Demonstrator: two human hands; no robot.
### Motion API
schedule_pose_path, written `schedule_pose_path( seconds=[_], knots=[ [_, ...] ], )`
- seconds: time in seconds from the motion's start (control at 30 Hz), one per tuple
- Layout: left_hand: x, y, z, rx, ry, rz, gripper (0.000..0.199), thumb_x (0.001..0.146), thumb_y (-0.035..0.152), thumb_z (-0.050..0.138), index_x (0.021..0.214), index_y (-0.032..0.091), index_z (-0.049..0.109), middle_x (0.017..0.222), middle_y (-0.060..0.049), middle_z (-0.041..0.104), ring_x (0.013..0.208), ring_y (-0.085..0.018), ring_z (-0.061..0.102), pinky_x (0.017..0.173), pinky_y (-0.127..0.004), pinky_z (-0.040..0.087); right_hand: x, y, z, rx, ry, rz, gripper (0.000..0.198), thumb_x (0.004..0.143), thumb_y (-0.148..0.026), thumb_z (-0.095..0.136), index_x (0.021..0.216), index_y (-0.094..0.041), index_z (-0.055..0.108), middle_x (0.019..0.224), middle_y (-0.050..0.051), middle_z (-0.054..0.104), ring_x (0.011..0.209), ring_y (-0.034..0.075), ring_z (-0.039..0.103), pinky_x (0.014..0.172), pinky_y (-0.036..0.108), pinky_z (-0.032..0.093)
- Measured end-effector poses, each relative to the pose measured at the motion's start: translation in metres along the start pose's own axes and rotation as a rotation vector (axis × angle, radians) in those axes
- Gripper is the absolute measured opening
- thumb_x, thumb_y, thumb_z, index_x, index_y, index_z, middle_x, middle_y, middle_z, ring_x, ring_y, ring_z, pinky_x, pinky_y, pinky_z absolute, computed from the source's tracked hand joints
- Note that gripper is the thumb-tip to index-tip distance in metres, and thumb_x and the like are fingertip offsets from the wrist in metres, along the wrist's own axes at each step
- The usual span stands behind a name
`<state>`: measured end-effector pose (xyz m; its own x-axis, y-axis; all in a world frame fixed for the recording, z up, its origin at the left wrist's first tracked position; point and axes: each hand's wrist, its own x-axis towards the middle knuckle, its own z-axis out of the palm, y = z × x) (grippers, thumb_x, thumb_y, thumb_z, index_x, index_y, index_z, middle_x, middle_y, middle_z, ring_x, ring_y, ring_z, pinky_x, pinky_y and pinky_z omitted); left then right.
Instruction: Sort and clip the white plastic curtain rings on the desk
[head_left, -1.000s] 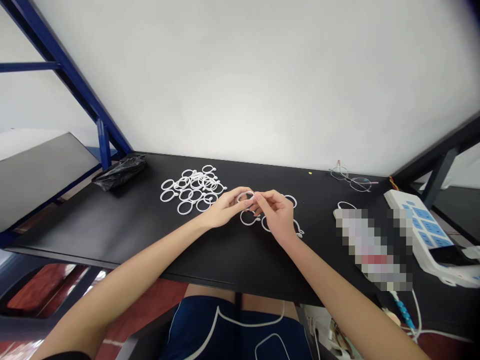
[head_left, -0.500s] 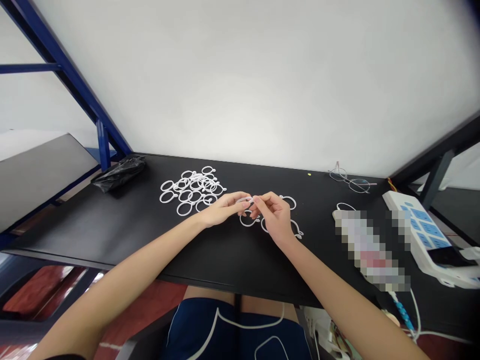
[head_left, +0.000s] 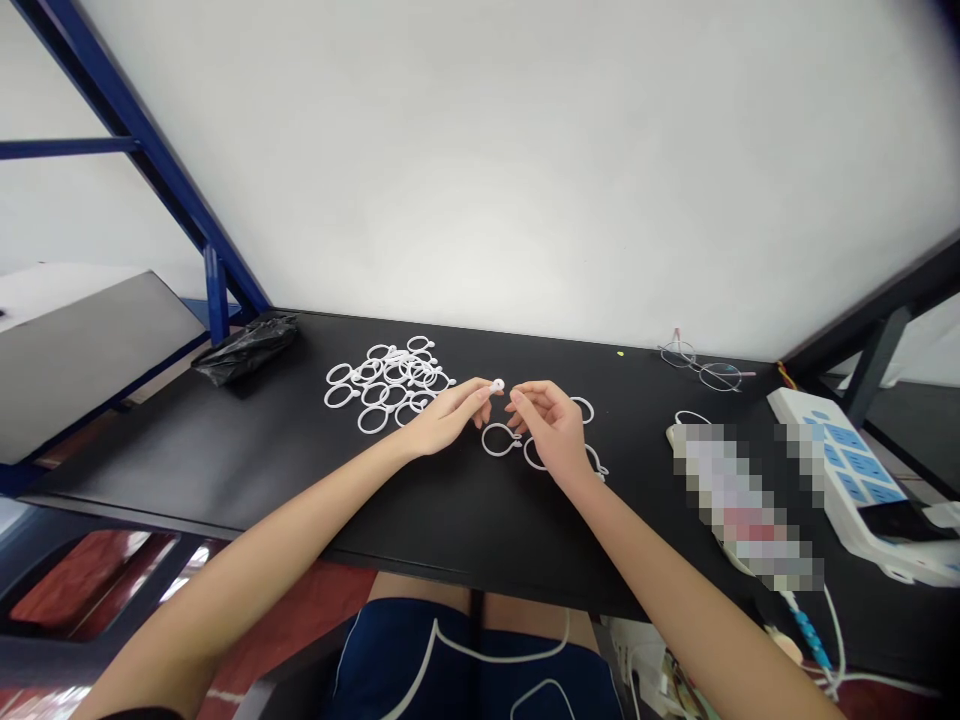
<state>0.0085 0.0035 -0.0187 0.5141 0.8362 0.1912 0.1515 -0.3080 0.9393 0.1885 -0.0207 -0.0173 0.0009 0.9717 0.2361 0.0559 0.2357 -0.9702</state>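
Observation:
My left hand (head_left: 452, 412) is closed around a white plastic curtain ring (head_left: 496, 386). Only its small eyelet end sticks out past the thumb; the rest is hidden by the fingers. My right hand (head_left: 551, 420) hovers just right of it, fingers loosely curled with thumb near the index finger, and nothing shows between them. Below the two hands lies a separate ring (head_left: 484, 440), with its eyelet toward the right. Several more rings, including one (head_left: 586, 409) beyond the wrist, are partly covered by my right hand. To the left is a loose pile of white rings (head_left: 388, 390).
The black table (head_left: 420, 520) meets a white wall (head_left: 480, 180). A black plastic bag (head_left: 247, 348) lies at the back left. Rightward are eyeglasses (head_left: 718, 376), a blurred-out object (head_left: 750, 500) with a cable, and a white power strip (head_left: 855, 470) with blue sockets.
My hands have parted slightly. The ring both were touching is now in my left hand alone, its eyelet end turned up. The view has shifted a little.

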Motion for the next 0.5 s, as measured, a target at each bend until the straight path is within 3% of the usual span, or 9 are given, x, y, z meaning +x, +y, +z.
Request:
schedule_pose_path(
  seconds=[0.1,0.2,0.3,0.5],
  knots=[
    [-0.002,-0.001,-0.003,0.133,0.074,0.028,0.044,0.101,0.046,0.024,0.116,0.015,0.053,0.081,-0.002,0.057,0.072,-0.014,0.055,0.076,-0.032,0.047,0.0,0.006,-0.002,-0.259,-0.029,-0.124,0.008,0.079,-0.025,0.063,0.085,-0.02,0.064,0.083,0.005,0.07,0.077,0.019,0.067,0.069,0.033,0.054],
    [-0.004,0.003,-0.01,0.502,0.12,0.139,0.041,0.1,0.042,0.029,0.122,0.015,0.051,0.09,-0.006,0.06,0.083,-0.018,0.058,0.082,-0.036,0.046,-0.003,0.01,-0.001,-0.487,-0.155,-0.249,0.012,0.075,-0.013,0.06,0.084,-0.02,0.065,0.09,0.004,0.07,0.088,0.021,0.064,0.083,0.038,0.05],
    [-0.005,0.009,-0.017,0.86,0.092,0.25,0.039,0.099,0.039,0.037,0.125,0.013,0.05,0.099,-0.009,0.062,0.095,-0.023,0.057,0.09,-0.039,0.043,-0.006,0.011,0.002,-0.573,-0.264,-0.283,0.013,0.076,-0.01,0.061,0.082,-0.02,0.064,0.088,0.003,0.069,0.087,0.02,0.062,0.083,0.037,0.048],
    [-0.003,0.005,-0.026,1.153,0.064,0.238,0.038,0.098,0.039,0.039,0.119,0.011,0.054,0.108,-0.013,0.061,0.1,-0.026,0.057,0.089,-0.039,0.042,-0.005,0.016,0.002,-0.593,-0.305,-0.287,0.017,0.077,-0.005,0.058,0.081,-0.021,0.063,0.085,0.002,0.069,0.083,0.02,0.061,0.08,0.035,0.048]
  ],
)
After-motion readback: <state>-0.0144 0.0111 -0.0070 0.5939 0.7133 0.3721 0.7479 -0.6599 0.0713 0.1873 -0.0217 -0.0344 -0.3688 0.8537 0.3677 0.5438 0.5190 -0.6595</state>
